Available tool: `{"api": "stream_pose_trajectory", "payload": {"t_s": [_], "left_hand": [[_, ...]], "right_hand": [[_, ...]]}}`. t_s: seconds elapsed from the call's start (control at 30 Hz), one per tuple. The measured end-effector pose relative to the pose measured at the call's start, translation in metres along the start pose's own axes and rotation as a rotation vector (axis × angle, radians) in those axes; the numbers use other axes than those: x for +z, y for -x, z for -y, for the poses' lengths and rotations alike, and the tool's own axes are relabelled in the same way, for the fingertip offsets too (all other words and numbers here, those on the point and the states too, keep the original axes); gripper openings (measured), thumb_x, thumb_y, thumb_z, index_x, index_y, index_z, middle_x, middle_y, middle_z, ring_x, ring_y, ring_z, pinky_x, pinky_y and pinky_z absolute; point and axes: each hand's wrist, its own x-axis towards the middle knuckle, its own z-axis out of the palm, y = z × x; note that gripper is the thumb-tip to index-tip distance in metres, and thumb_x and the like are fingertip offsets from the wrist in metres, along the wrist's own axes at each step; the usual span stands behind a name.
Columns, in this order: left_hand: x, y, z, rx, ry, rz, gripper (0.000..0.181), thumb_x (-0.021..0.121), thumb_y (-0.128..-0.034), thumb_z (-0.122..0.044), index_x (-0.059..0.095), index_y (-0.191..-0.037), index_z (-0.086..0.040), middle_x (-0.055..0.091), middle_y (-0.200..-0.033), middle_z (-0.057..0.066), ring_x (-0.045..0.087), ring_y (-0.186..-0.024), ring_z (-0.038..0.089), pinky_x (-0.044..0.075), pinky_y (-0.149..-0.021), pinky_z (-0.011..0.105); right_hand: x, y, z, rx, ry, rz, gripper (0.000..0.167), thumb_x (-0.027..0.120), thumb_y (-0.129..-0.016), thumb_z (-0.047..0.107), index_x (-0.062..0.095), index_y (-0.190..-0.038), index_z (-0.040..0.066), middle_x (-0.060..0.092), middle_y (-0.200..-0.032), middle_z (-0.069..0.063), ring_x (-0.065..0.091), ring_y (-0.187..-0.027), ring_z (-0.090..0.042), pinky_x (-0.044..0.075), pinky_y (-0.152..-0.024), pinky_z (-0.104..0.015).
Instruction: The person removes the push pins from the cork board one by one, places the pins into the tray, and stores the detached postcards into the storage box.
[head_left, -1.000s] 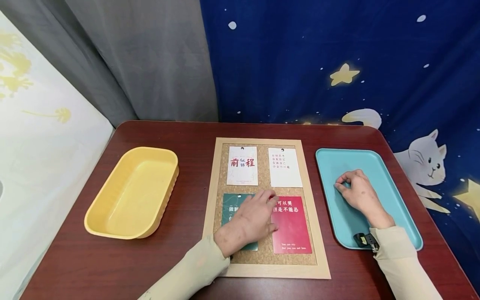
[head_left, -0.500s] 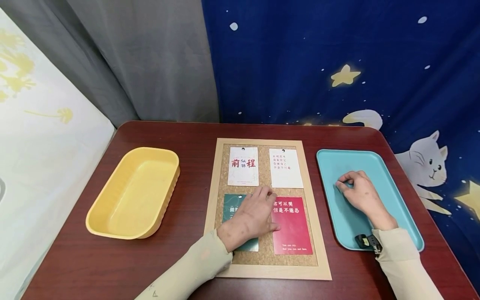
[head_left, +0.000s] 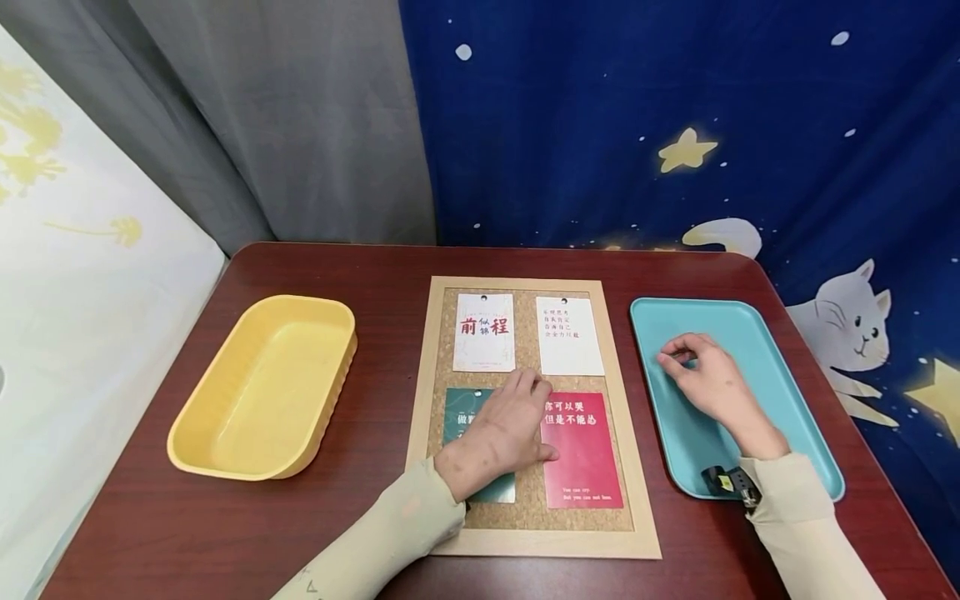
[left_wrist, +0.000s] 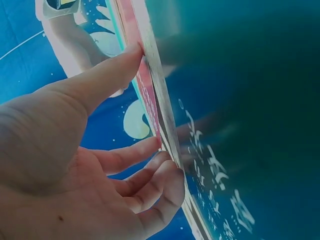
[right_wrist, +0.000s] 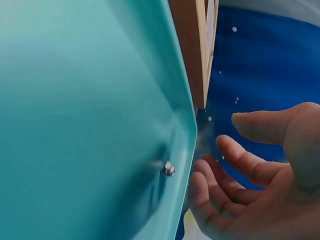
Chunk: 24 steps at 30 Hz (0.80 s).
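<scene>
On the wood-framed corkboard (head_left: 432,417), my left hand (head_left: 498,437) lies between the green card (head_left: 459,407) and the red card (head_left: 583,467). Its thumb is spread from the fingers, and the fingertips touch down near the cards' edges. That hand covers much of the green card. Over the blue-green tray (head_left: 678,479) hovers my right hand (head_left: 708,379), fingers loosely bent and thumb apart from the index finger, with nothing seen between them. In the right wrist view, a small shiny metal pin (right_wrist: 168,168) sits on the tray close to the rim, beside those fingers.
Two white cards, one with red lettering (head_left: 484,354) and one plainer (head_left: 573,354), are fixed by dark pins at the board's top. A yellow basin (head_left: 217,400) stands left on the dark red table (head_left: 382,333). Curtains (head_left: 562,125) hang behind.
My right thumb and index finger have spread apart, and the hand has shifted slightly left over the tray. My left hand stays on the board almost unmoved.
</scene>
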Motion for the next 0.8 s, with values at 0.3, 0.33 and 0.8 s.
{"api": "stream_pose_trajectory", "payload": {"t_s": [0.3, 0.33, 0.8], "left_hand": [[0.000, 0.001, -0.001, -0.019, 0.036, -0.020, 0.091, 0.092, -0.0752, -0.049, 0.051, -0.145, -0.009, 0.052, -0.143, 0.010, 0.049, -0.132, 0.023, 0.045, -0.118, 0.036], [0.000, 0.001, -0.001, -0.023, 0.040, -0.025, 0.091, 0.093, -0.0747, -0.048, 0.051, -0.145, -0.009, 0.053, -0.143, 0.010, 0.050, -0.132, 0.023, 0.045, -0.117, 0.036], [-0.001, 0.000, -0.003, -0.004, 0.121, -0.041, 0.089, 0.095, -0.0743, -0.038, 0.046, -0.142, -0.009, 0.061, -0.135, 0.006, 0.057, -0.125, 0.019, 0.046, -0.116, 0.034]], "right_hand": [[0.014, -0.002, 0.011, -0.012, -0.030, 0.101, 0.025, 0.063, -0.105, 0.021, 0.066, -0.118, 0.001, 0.066, -0.114, -0.020, 0.065, -0.098, -0.031, 0.049, -0.077, -0.035], [0.016, -0.003, 0.012, -0.028, -0.032, 0.102, 0.025, 0.063, -0.105, 0.020, 0.066, -0.119, 0.000, 0.066, -0.114, -0.020, 0.065, -0.098, -0.031, 0.049, -0.078, -0.035], [0.026, 0.002, 0.022, -0.118, 0.012, 0.099, 0.037, 0.063, -0.103, 0.011, 0.059, -0.137, -0.005, 0.064, -0.117, -0.022, 0.064, -0.100, -0.033, 0.054, -0.087, -0.050]]}}
